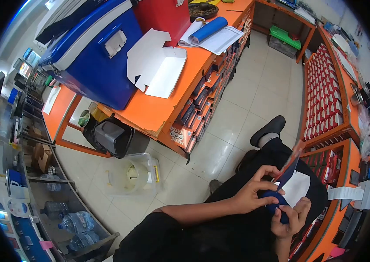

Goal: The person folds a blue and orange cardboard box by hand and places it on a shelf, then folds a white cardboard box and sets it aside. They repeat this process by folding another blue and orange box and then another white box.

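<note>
Pinching blue card (286,174), left hand (255,192), right hand (290,218)

Pale glossy floor tiles (255,94) fill the middle of the room. An orange desk (158,111) runs along one side, carrying a large blue cooler (91,52), a flattened white carton (156,65) and a blue roll (209,29) on papers; small boxes (202,100) line its edge shelves. A black bin (112,137) and a clear plastic tub (134,174) stand beside it. Opposite, orange shelves (346,131) hold rows of red boxes (324,96). Water bottles (73,222) sit on a low rack.
</note>
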Available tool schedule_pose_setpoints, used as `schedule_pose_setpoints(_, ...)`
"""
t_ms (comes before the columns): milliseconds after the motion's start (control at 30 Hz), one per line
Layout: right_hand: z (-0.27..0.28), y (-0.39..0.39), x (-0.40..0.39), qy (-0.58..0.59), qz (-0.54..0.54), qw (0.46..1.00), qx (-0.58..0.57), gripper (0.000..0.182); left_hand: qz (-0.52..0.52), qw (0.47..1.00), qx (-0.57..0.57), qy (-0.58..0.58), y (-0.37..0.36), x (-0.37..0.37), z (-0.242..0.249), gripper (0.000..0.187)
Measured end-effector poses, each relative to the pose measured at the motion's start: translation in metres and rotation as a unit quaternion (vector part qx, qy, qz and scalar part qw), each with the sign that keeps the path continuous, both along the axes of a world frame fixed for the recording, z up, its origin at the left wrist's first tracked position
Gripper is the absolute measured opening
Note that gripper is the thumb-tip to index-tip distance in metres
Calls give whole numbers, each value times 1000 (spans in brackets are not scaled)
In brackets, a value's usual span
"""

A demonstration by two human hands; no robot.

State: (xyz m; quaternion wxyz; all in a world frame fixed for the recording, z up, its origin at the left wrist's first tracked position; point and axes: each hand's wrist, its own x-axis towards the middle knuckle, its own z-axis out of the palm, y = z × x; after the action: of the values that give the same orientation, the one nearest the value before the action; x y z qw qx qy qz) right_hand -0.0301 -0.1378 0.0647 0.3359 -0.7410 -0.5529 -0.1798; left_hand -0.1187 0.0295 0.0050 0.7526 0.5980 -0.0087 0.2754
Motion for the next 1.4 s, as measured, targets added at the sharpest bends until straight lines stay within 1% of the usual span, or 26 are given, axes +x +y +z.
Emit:
schedule_pose_setpoints(133, 1, -3, -7, 16, -4, 1000, 19, 13, -3, 999, 43, -20, 7, -8, 6, 33)
schedule_pose_setpoints(200, 1, -4, -9, 17, -13, 999, 26, 13, 43, 994, 95, -15, 10, -11, 5, 35)
schedule_pose_setpoints(267, -1, -4, -11, -2, 2, 999, 33, 11, 203, 971, 119, 43, -7, -14, -2, 35)
schedule_pose_setpoints(333, 3, -4, -10, 4, 4, 999, 43, 11, 202, 979, 30, 14, -22, -6, -8, 36)
schedule_pose_setpoints(367, 3, -5, -9, 7, 11, 999, 51, 10, 196, 980, 33, 18, -23, -5, -12, 36)
schedule_pose_setpoints(433, 2, -11, -4, 22, 10, 998, 56, 9, 90, 995, 47, 18, -20, 0, -12, 39)
schedule_pose_setpoints(467, 2, -12, 0, 33, 14, 998, 58, 9, 88, 995, 50, 19, -20, 3, -12, 39)
schedule_pose_setpoints(533, -1, -16, 8, 50, 19, 996, 66, 9, -19, 998, 63, -13, -19, 8, -12, 39)
schedule_pose_setpoints(600, -4, -21, 17, 73, 23, 994, 73, 8, -19, 996, 89, 8, -20, 15, -11, 39)
schedule_pose_setpoints(667, -9, -27, 29, 86, 19, 993, 78, 9, -59, 997, -33, 38, -19, 28, -11, 38)
schedule_pose_setpoints(700, -12, -30, 35, 92, 16, 992, 83, 9, -51, 994, -73, 57, -22, 34, -12, 35)
schedule_pose_setpoints(800, -19, -42, 49, 104, 21, 990, 90, 10, -35, 993, -39, 108, -33, 49, -14, 34)
schedule_pose_setpoints(833, -21, -45, 55, 109, 25, 989, 93, 11, -45, 988, -74, 130, -38, 56, -9, 30)
schedule_pose_setpoints(867, -24, -48, 59, 116, 27, 988, 96, 11, -53, 985, -69, 149, -38, 62, -10, 30)
schedule_pose_setpoints(933, -33, -58, 73, 141, 18, 985, 96, 11, -114, 981, 53, 145, -35, 75, -13, 27)
schedule_pose_setpoints(967, -36, -62, 80, 153, 22, 984, 91, 11, -141, 976, 53, 156, -38, 82, -14, 24)
schedule_pose_setpoints(1067, -46, -69, 97, 198, 24, 975, 97, 11, -152, 970, 43, 185, -42, 97, -14, 24)
schedule_pose_setpoints(1100, -50, -71, 101, 200, 17, 976, 90, 12, -149, 967, 116, 172, -40, 96, -20, 35)
schedule_pose_setpoints(1133, -55, -72, 104, 205, 8, 975, 81, 13, -161, 960, 115, 198, -45, 99, -25, 35)
schedule_pose_setpoints(1200, -72, -73, 111, 274, -38, 953, 124, 17, -95, 994, -46, 25, -59, 106, -37, 45)
schedule_pose_setpoints(1233, -73, -76, 116, 301, -27, 944, 130, 17, -129, 989, -56, 35, -54, 106, -43, 45)
schedule_pose_setpoints(1267, -75, -81, 121, 325, -14, 936, 137, 17, -153, 983, -86, 58, -49, 107, -47, 55)
schedule_pose_setpoints(1300, -81, -84, 124, 337, 10, 930, 143, 18, -170, 966, -160, 112, -47, 110, -47, 50)
schedule_pose_setpoints(1333, -88, -84, 125, 351, -6, 925, 147, 18, -181, 942, -232, 162, -46, 114, -46, 45)
schedule_pose_setpoints(1367, -92, -82, 126, 356, 29, 925, 132, 18, -191, 937, -234, 177, -44, 116, -47, 45)
schedule_pose_setpoints(1400, -95, -83, 126, 360, 65, 923, 115, 19, -245, 926, -148, 246, -42, 118, -48, 34)
